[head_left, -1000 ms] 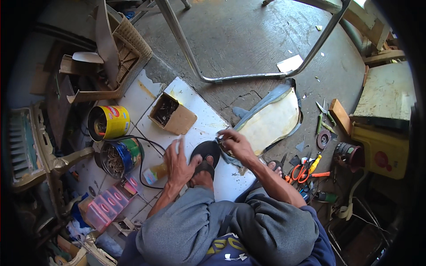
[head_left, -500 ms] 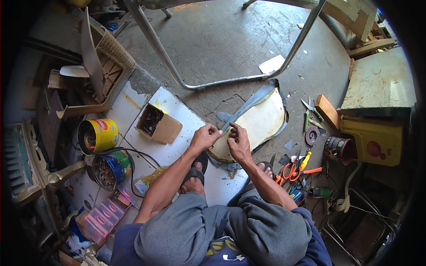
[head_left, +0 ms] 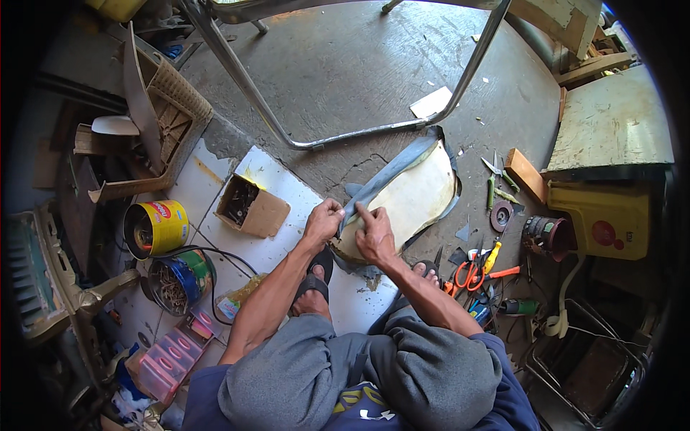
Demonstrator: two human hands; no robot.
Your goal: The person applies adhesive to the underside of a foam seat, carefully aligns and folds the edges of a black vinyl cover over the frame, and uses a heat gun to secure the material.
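Observation:
A pale padded panel (head_left: pixel 413 205) with a loose grey-blue fabric edging (head_left: pixel 392 167) lies on the floor in front of me. My left hand (head_left: pixel 323 226) pinches the lower-left end of that fabric, by the panel's edge. My right hand (head_left: pixel 375 233) is just right of it, index finger extended onto the fold where fabric meets panel, the other fingers bent and apart. My sandaled feet show below both hands.
Left are a cardboard box (head_left: pixel 262 219), yellow can (head_left: pixel 167 230), nail can (head_left: pixel 176 280), pink organizer (head_left: pixel 165 363) and black cable. Right are shears (head_left: pixel 494 183), wood block (head_left: pixel 523 172), orange scissors (head_left: pixel 471 273) and a yellow container (head_left: pixel 607 230). A metal chair frame (head_left: pixel 316 142) stands ahead.
My hands have come from above the left sandal and cardboard box's side onto the panel's near end. The left has closed on the fabric edge; the right now touches the fold.

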